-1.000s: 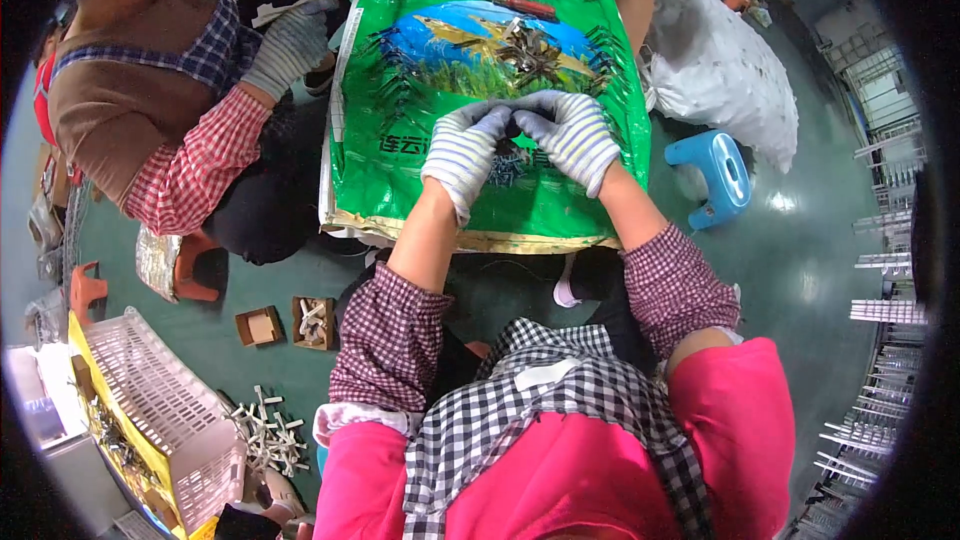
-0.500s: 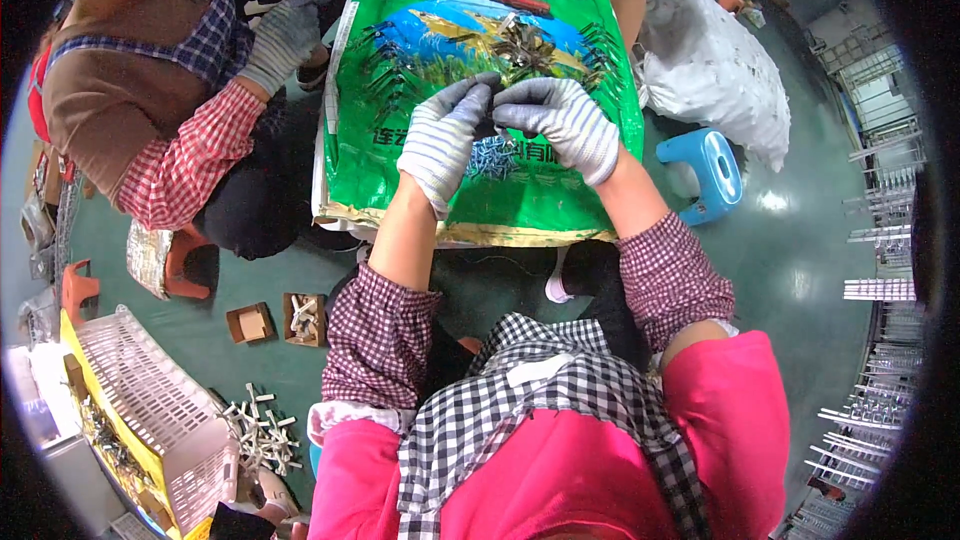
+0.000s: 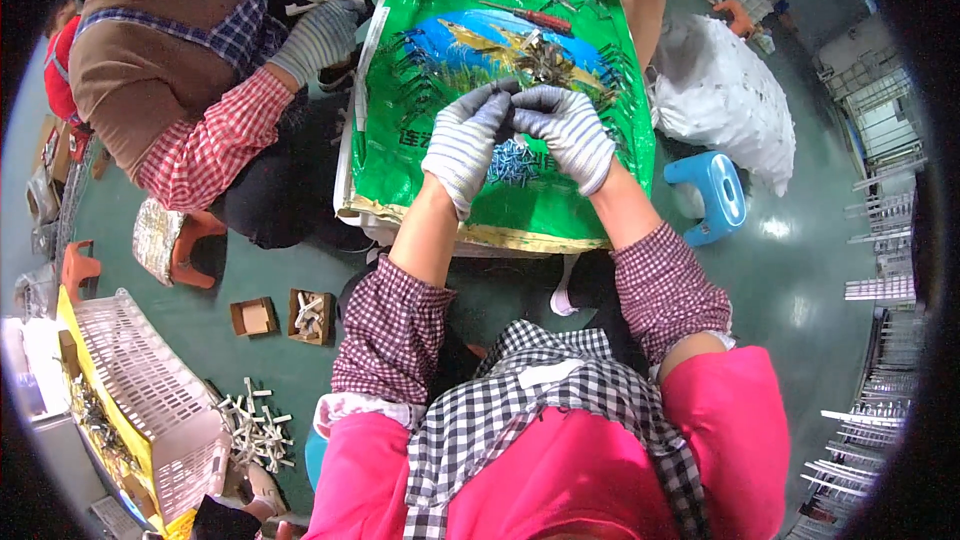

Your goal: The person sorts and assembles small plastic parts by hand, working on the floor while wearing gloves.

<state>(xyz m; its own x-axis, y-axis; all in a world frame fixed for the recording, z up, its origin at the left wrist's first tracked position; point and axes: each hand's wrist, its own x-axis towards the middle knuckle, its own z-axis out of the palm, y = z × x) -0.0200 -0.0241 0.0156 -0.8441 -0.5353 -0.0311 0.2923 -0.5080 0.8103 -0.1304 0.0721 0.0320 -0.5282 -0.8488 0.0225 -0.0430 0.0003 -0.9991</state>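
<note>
— While both gloved hands have stayed over the green printed sack (image 3: 470, 180), what changed?
— They drew together: left hand (image 3: 466, 143) and right hand (image 3: 566, 130) pinch one small part (image 3: 512, 112) above the pile of small metal parts (image 3: 515, 162) mid-sack, so assembly continues.

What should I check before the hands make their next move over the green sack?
1. Left hand and right hand gloved: ok.
2. Fingertips meet above the sack: ok.
3. Part held in the grip: cannot tell, fingers hide it.
4. Pile of small metal parts lies under the hands, within reach: ok.
5. Co-worker's gloved hand stays apart, at the sack's left edge: ok.
6. Second heap farther up the sack, untouched: ok.
</note>
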